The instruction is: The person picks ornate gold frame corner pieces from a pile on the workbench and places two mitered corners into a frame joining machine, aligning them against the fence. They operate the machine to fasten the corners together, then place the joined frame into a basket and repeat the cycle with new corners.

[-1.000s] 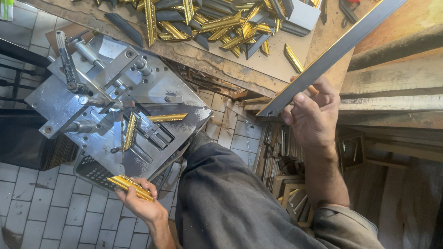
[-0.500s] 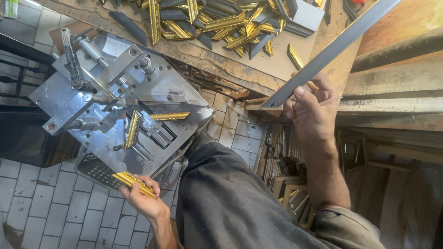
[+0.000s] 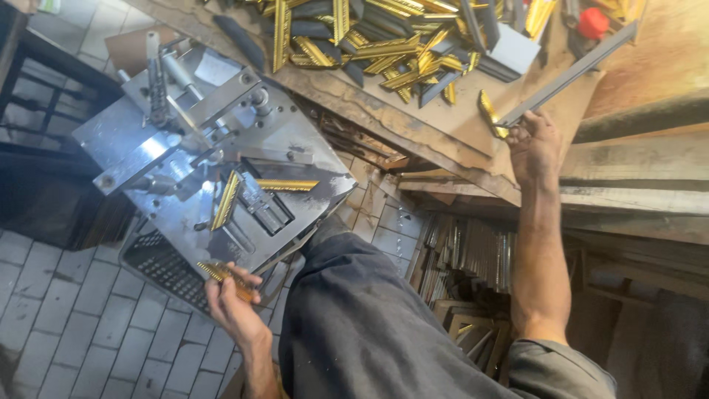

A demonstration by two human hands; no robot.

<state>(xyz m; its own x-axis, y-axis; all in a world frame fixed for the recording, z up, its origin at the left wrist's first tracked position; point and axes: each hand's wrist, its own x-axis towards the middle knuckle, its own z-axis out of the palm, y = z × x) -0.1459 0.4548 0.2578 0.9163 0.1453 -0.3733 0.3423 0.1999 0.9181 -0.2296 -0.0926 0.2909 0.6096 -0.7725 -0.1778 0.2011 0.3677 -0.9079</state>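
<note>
While the left hand [image 3: 230, 301] pinches a short gold moulding piece [image 3: 225, 280] at the near edge of the steel joining machine [image 3: 214, 155], the right hand [image 3: 533, 144] grips a long grey strip [image 3: 565, 75] over the far bench [image 3: 443, 133], so loading looks underway and seating that piece squarely seems due.

Left hand [image 3: 230, 297] curled shut low; right hand [image 3: 533, 144] closed, arm outstretched.
</note>
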